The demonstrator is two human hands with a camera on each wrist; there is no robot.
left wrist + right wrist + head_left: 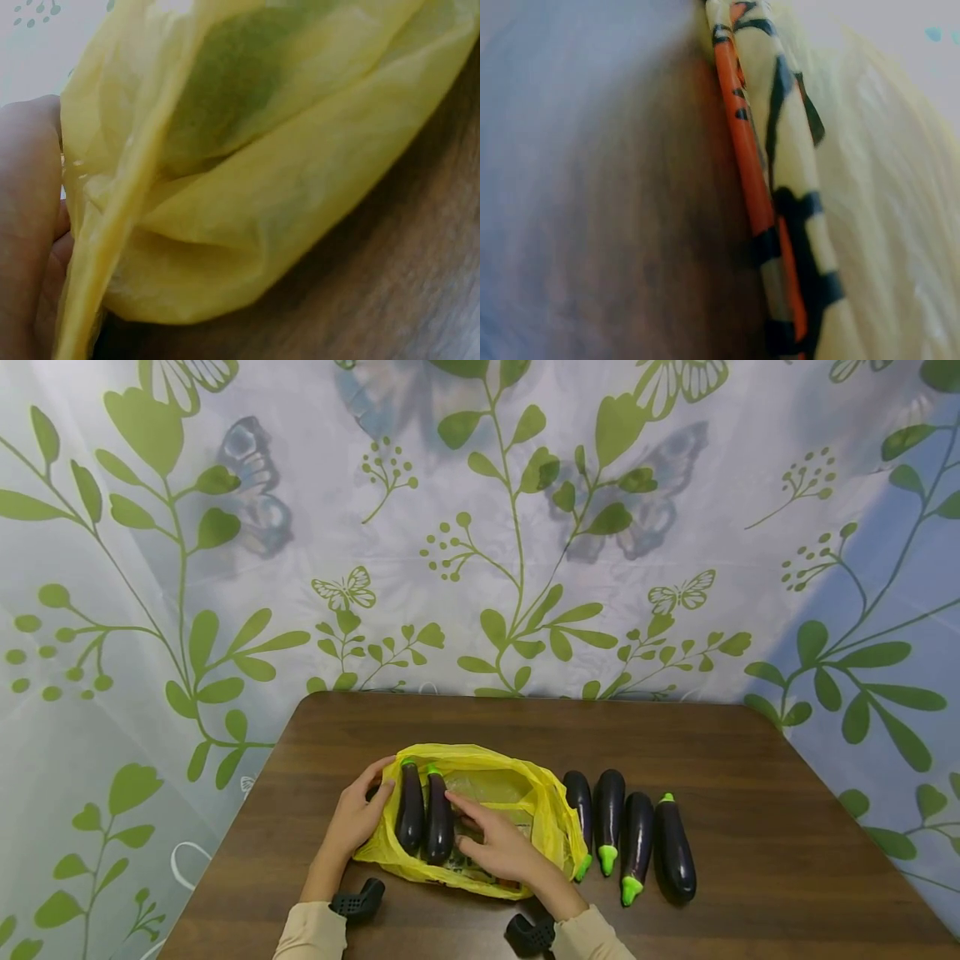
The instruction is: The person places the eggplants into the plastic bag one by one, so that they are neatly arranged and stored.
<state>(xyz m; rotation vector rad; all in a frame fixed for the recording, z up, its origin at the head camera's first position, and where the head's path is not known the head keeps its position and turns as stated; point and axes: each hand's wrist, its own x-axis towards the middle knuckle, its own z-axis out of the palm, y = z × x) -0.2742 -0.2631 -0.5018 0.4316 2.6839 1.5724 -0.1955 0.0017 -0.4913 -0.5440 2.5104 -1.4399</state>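
Note:
A yellow plastic bag lies on the table with its mouth open upward. Inside its left end, two eggplants lie side by side: the outer eggplant and the inner eggplant, green stem ends pointing away. My left hand holds the bag's left rim; in the left wrist view, yellow plastic fills most of the picture beside that hand. Reaching over the near rim, my right hand touches the inner eggplant with extended fingertips. The right wrist view shows the bag's printed edge, not the fingers.
Right of the bag, several more eggplants lie in a row on the brown wooden table; the leftmost eggplant is partly covered by the bag. A leaf-patterned curtain hangs behind the table.

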